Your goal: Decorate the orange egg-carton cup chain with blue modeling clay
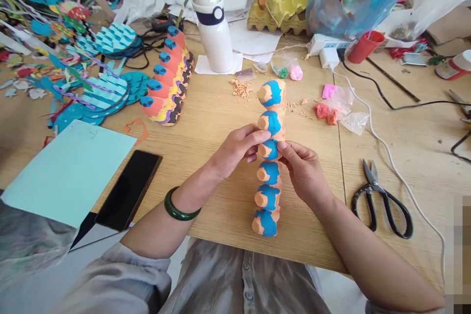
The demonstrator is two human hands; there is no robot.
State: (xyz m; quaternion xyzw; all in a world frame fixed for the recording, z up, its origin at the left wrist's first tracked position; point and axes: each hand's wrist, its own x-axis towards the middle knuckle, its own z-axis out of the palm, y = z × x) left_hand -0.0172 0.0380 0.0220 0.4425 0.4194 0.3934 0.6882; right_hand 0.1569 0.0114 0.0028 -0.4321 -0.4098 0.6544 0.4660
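An orange egg-carton strip (pixel 270 159) with blue clay caps on its bumps lies lengthwise on the wooden table (pixel 213 122) in front of me. My left hand (pixel 239 147) grips its middle from the left, fingers curled around a bump. My right hand (pixel 303 169) pinches the same bump from the right, thumb and fingers pressed to the blue clay. A green bangle (pixel 176 208) sits on my left wrist.
Black scissors (pixel 382 201) lie right of the strip, beside a white cable (pixel 382 142). A black phone (pixel 128 189) and pale green paper (pixel 69 171) lie left. A similar decorated carton (pixel 167 81), white bottle (pixel 213 27), clay bits (pixel 326 108) and a red cup (pixel 364 46) stand farther back.
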